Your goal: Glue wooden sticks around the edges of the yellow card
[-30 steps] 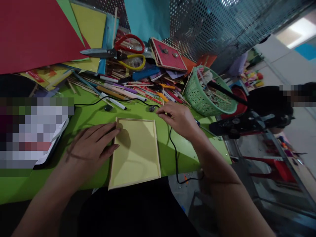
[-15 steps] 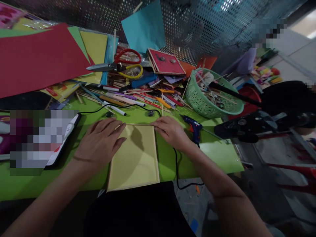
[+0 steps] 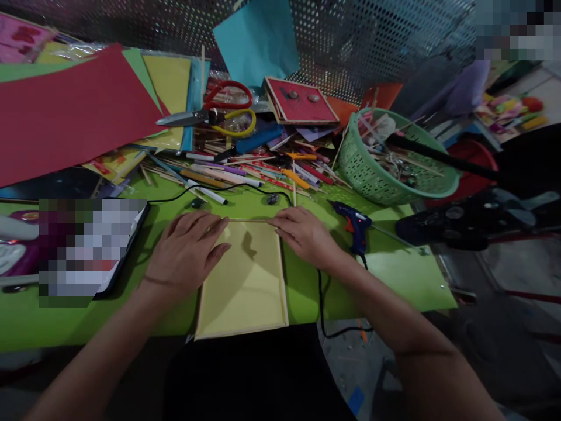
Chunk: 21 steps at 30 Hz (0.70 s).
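Observation:
A yellow card (image 3: 240, 286) edged with thin wooden strips lies on the green tabletop in front of me. Along its far edge runs a thin wooden stick (image 3: 249, 220). My left hand (image 3: 186, 245) holds the stick's left end against the card with its fingertips, the thumb apart over the card. At the far right corner, my right hand (image 3: 307, 234) pinches the other end between closed fingers. A blue glue gun (image 3: 356, 225) with a lit red light lies right of my right hand, its black cord trailing toward the table's front edge.
Scissors (image 3: 210, 114), pens and sticks are heaped behind the card, beside a red stick-framed panel (image 3: 302, 100). A green basket (image 3: 390, 166) stands at the back right. Left are a phone (image 3: 125, 251) and red paper (image 3: 74, 111). A black stand (image 3: 456, 222) is right.
The view has shifted slightly, so the table's things sit a little differently in the picture. Both hands stay at the stick on the card's far edge.

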Motion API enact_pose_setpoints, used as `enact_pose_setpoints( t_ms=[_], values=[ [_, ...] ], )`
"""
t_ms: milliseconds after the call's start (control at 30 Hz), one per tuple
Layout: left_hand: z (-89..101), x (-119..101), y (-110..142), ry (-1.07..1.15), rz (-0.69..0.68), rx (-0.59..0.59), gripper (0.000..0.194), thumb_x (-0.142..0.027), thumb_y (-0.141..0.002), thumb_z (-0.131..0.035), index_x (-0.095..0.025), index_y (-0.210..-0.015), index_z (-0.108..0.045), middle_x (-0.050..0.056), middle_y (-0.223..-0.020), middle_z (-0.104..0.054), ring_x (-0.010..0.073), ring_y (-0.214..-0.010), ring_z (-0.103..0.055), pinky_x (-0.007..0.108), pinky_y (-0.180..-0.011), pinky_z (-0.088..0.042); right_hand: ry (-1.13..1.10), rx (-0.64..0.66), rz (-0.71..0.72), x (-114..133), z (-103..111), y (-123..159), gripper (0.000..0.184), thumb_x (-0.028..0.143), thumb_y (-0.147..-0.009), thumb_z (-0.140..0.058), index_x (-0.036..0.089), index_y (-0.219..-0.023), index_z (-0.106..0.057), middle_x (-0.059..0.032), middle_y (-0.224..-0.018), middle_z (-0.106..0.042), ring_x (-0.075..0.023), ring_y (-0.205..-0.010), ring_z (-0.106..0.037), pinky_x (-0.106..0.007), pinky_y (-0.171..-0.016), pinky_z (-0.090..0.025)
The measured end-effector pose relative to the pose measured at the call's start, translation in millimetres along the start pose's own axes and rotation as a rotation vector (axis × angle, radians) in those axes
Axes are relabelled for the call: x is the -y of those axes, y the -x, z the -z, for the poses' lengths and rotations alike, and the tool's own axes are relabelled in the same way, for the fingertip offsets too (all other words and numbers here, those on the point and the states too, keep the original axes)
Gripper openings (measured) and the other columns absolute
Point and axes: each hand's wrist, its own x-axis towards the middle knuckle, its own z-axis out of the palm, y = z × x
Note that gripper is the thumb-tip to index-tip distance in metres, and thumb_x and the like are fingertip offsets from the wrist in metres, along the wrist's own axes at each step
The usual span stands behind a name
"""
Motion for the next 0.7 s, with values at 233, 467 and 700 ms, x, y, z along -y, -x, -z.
enact_pose_setpoints(
  t_ms=[233, 467, 700],
  values=[
    [-1.2, 1.4, 0.4, -0.004, -0.012, -0.007, 0.042, -0.040, -0.108, -0.046, -0.019, -0.138, -0.065, 0.015, -0.132, -0.071, 0.0340, -0.133, -0.058, 0.049, -0.112, -0.044, 0.024, 0.021, -0.001, 0.1, -1.3, 0.5, 0.034, 0.023, -0.107, -0.051, 0.020, -0.131, -0.074, -0.0143, -0.119, -0.073, -0.0284, -0.107, -0.063, -0.044, -0.092, -0.052],
    [-2.0, 2.8, 0.0, -0.002, -0.007, 0.015, 0.041, -0.040, -0.108, -0.045, -0.021, -0.138, -0.065, 0.015, -0.132, -0.071, 0.0342, -0.131, -0.059, 0.051, -0.110, -0.045, 0.038, 0.041, 0.002, 0.8, -0.6, -0.6, 0.033, 0.023, -0.107, -0.051, 0.020, -0.130, -0.074, -0.0143, -0.121, -0.073, -0.0281, -0.107, -0.064, -0.044, -0.092, -0.052],
    [0.1, 1.7, 0.2, -0.030, -0.013, 0.037, 0.042, -0.038, -0.108, -0.044, -0.018, -0.139, -0.064, 0.015, -0.134, -0.071, 0.0339, -0.132, -0.059, 0.051, -0.110, -0.045, 0.058, 0.032, 0.012, 1.5, -2.6, -0.2, 0.033, 0.022, -0.106, -0.051, 0.018, -0.129, -0.075, -0.0152, -0.119, -0.073, -0.0284, -0.105, -0.064, -0.044, -0.089, -0.052]
  ],
)
